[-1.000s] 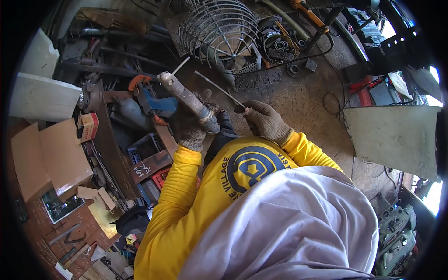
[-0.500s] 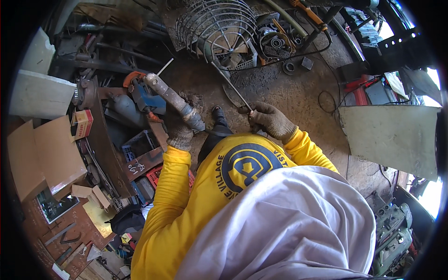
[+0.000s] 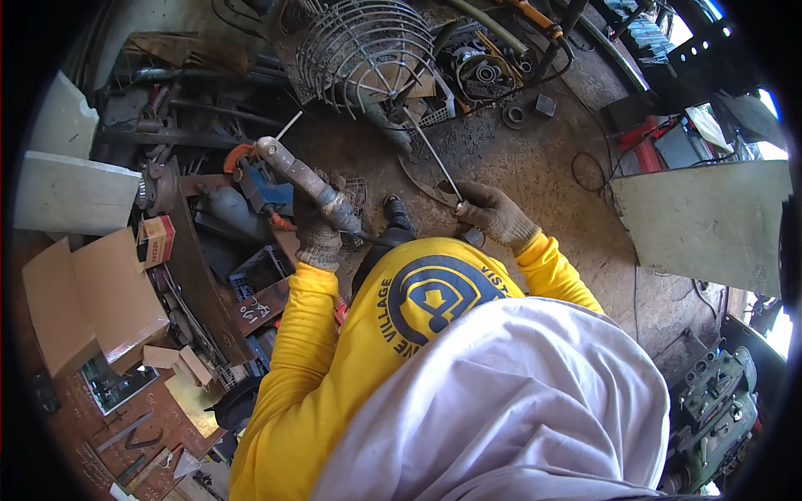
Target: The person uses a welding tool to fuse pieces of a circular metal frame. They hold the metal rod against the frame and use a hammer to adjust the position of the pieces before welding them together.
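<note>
My left hand [image 3: 318,242], in a brown knit glove, is closed round the handle of a worn welding electrode holder [image 3: 294,174]. A short pale electrode [image 3: 290,125] sticks out of the holder's head. Also gloved, my right hand [image 3: 494,214] pinches the near end of a long thin metal rod [image 3: 433,156]. The rod slants up and left, its far end close to the lower edge of a round wire cage [image 3: 368,58]; I cannot tell whether they touch. Both hands are in front of my yellow shirt, apart from each other.
Beyond my right hand, a crate [image 3: 443,110] and loose metal parts lie by the cage. A blue tool with orange parts [image 3: 269,190] and an open cardboard box [image 3: 117,292] are at left. On the right are a grey panel [image 3: 710,221] and a green machine [image 3: 718,409].
My right hand has shifted slightly right, and the rod's far end has swung right. The cage appears farther up and left as the view shifts. Both grips look the same.
</note>
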{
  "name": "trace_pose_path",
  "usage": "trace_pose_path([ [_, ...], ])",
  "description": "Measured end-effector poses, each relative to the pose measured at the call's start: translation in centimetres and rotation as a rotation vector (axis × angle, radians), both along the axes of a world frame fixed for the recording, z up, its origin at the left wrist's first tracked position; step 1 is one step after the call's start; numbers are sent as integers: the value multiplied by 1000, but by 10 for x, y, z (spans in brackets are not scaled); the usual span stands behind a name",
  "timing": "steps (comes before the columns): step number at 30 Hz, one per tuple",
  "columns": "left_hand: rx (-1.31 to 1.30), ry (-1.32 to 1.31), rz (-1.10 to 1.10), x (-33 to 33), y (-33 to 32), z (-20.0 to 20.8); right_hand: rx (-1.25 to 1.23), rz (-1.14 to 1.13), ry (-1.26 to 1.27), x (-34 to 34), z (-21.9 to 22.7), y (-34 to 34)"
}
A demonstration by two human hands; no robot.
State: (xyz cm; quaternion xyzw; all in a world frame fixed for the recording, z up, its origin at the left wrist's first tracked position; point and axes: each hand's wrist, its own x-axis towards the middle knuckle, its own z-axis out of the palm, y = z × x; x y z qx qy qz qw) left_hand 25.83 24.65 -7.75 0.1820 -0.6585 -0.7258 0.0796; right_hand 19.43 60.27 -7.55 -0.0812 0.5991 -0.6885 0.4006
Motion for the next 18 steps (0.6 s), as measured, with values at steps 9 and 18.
trace_pose_path([
  [9, -653, 67, -38, -6, 3, -8, -47, -63, -117, 5, -2, 16],
  [18, 319, 75, 75, -5, 4, -3, -21, -81, -78, 5, -9, 15],
])
